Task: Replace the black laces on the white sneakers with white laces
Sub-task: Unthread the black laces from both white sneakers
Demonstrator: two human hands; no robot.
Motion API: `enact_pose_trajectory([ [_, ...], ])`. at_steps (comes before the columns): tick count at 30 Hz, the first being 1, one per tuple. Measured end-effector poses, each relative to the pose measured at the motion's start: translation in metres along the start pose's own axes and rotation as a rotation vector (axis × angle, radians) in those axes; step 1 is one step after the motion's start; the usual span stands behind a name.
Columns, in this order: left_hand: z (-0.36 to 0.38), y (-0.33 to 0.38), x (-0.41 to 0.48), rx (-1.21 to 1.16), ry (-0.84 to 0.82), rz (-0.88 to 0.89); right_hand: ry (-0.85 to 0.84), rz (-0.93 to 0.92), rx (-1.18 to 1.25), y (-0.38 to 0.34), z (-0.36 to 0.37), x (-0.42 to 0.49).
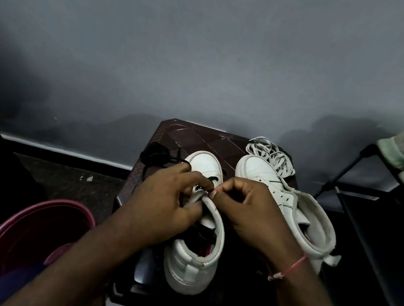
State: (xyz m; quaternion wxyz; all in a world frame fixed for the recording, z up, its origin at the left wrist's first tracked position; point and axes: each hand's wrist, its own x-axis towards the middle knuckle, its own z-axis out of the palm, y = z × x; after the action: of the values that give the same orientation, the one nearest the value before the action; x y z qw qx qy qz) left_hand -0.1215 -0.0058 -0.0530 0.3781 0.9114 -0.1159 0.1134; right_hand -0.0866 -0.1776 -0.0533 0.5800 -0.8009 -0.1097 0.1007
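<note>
Pinching black lace (212,178), hands (164,200) (252,210) curled

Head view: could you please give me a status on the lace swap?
Left hand and right hand pinch at centre sneaker eyelets. Its black lace partly out, still threaded near toe. White laces lie beyond unlaced sneaker. Nothing in the way.

I saw a dark brown stool (197,137) with a chequered top. Two white sneakers stood on it side by side, toes pointing away from me: the left sneaker (206,163) and the right sneaker (295,210). A loose black lace (156,153) lay heaped at the far left corner, just beside the left toe. A tangle of white laces (272,153) sat at the far right corner, against the right toe.
</note>
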Motion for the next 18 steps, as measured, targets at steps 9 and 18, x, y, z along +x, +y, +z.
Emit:
enact_pose_trajectory([
  [9,-0.003,0.004,0.001,0.026,-0.048,-0.027,0.224,0.112,0.313,-0.007,0.006,0.019],
  [18,-0.002,0.003,0.0,0.07,-0.03,0.135,-0.098,0.132,-0.155,-0.015,-0.012,-0.003],
])
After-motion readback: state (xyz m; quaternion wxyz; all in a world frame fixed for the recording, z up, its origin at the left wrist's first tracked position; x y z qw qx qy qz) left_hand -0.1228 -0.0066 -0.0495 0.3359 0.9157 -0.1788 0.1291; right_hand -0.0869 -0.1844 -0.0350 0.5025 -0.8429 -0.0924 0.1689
